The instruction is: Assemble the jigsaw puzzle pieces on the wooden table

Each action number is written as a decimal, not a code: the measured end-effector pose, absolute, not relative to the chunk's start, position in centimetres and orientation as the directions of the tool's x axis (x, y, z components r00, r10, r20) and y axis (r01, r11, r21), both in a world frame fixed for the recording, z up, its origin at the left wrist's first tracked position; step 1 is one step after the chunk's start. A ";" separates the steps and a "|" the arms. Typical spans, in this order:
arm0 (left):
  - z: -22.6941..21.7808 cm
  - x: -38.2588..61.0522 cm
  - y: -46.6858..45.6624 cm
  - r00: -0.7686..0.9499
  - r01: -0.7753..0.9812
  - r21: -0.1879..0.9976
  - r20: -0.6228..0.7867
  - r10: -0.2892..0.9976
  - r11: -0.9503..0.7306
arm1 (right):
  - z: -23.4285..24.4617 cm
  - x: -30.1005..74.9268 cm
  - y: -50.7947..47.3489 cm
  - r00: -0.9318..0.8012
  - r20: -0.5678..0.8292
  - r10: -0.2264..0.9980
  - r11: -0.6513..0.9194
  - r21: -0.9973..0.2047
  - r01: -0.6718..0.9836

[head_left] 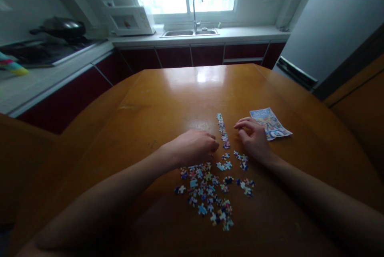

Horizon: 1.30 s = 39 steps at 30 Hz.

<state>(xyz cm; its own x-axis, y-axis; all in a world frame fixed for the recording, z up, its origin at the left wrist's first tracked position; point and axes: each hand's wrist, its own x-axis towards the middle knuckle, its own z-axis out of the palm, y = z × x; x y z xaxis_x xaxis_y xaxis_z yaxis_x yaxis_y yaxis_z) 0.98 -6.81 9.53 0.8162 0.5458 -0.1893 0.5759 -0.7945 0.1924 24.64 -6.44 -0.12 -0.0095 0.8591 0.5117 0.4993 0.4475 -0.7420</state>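
My left hand (196, 147) hovers over the upper edge of a pile of loose jigsaw pieces (207, 189), its fingers curled downward. What its fingertips hold, if anything, is hidden behind the hand. Just right of its knuckles lies a narrow strip of joined jigsaw pieces (222, 129), running away from me. On the strip's other side my right hand (253, 135) rests near the tabletop, fingers loosely bent and thumb apart, with nothing seen between them. A printed picture sheet (270, 123) lies partly behind that hand. Small clusters of pieces (241, 159) sit below the right hand.
All of this lies on a wooden table (156, 101) with a glossy top. Beyond it stand a counter with a sink (180, 33), a faucet (195, 13) and a microwave (129, 21). A wok (63, 28) sits on the stove at left. A refrigerator (324, 21) stands at right.
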 end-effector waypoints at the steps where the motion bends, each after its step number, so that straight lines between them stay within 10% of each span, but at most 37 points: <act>1: 9.2 1.4 -7.0 0.845 0.534 0.215 -0.161 0.510 -0.817 | -0.1 24.6 -6.4 -0.008 0.510 0.860 0.445 -0.743 0.501; 17: 6.9 3.1 -8.1 0.890 0.456 0.312 -0.183 0.419 -0.833 | -0.1 24.7 -6.4 -0.011 0.486 0.874 0.425 -0.753 0.503; 22: 7.2 2.2 -6.5 0.911 0.369 0.506 -0.032 0.411 -0.779 | -0.1 24.6 -6.5 -0.008 0.478 0.878 0.416 -0.756 0.505; 30: 2.9 -0.3 1.5 0.427 0.477 0.775 0.209 0.880 -0.415 | 0.2 24.5 -6.5 -0.009 0.483 0.875 0.426 -0.763 0.486; 39: 0.5 -1.7 3.5 0.237 0.492 0.802 0.252 0.938 -0.339 | -0.4 24.8 -5.7 0.013 0.414 0.910 0.360 -0.805 0.471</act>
<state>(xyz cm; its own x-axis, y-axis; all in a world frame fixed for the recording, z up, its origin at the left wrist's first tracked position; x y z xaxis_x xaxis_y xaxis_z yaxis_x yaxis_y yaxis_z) -1.65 3.53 0.55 0.2366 0.9385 0.2516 0.4918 -0.3390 0.8020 24.79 -5.68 -0.39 0.0126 0.9102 0.4141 0.4710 0.3599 -0.8054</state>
